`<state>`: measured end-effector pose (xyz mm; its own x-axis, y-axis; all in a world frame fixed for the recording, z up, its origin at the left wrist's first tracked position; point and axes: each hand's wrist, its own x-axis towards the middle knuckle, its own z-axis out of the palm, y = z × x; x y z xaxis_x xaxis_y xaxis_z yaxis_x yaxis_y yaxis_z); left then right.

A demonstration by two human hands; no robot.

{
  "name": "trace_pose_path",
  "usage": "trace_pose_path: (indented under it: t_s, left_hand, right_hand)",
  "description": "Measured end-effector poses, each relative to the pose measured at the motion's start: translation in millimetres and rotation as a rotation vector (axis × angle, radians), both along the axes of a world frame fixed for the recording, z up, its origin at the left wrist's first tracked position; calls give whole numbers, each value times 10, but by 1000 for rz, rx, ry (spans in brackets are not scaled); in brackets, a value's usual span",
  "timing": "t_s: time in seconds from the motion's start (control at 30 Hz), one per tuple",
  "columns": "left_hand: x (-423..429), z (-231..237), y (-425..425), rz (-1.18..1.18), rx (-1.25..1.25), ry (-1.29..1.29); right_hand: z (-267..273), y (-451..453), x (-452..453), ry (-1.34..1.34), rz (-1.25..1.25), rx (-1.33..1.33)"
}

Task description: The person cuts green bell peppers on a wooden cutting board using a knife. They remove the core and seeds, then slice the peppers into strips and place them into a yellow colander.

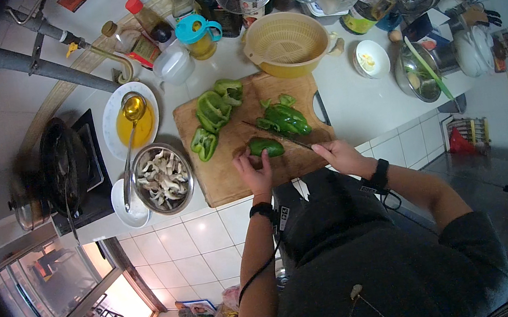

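On the wooden cutting board [233,180], the fingers of my left hand [256,172] touch a piece of green bell pepper [266,147]. My right hand [343,157] grips a kitchen knife [280,136] by its handle. Its dark blade points up and left, between that piece and a group of cut green pepper pieces [288,119]. Larger pepper pieces [214,110], hollow side showing on some, lie at the board's upper left.
Left of the board are a steel bowl of sliced mushrooms [163,179], an oil plate with a ladle [132,141] and a black wok [62,164]. A yellow colander [288,43] overlaps the board's far edge. Bottles [152,23] stand behind. Rightward sit a white bowl [371,59] and a steel bowl [416,74].
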<state>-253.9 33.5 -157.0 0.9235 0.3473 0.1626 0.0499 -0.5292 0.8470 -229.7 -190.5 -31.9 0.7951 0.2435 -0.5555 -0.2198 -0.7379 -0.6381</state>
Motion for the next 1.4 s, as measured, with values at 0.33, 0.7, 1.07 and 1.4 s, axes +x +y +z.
trace_pose_path:
  t_s: [0.33, 0.7, 1.07, 1.4]
  left_hand:
    - [-10, -44, -1, -19, -79, 67]
    - [-6, -87, 7, -26, -42, 104]
    - [26, -6, -30, -10, -34, -25]
    - [-17, -25, -16, 11, -7, 74]
  right_hand:
    - [148, -49, -174, -147, 130, 8]
    - [-184, 323, -25, -173, 176, -145]
    - [-224, 343, -43, -163, 67, 10]
    - [-83, 116, -113, -98, -33, 67]
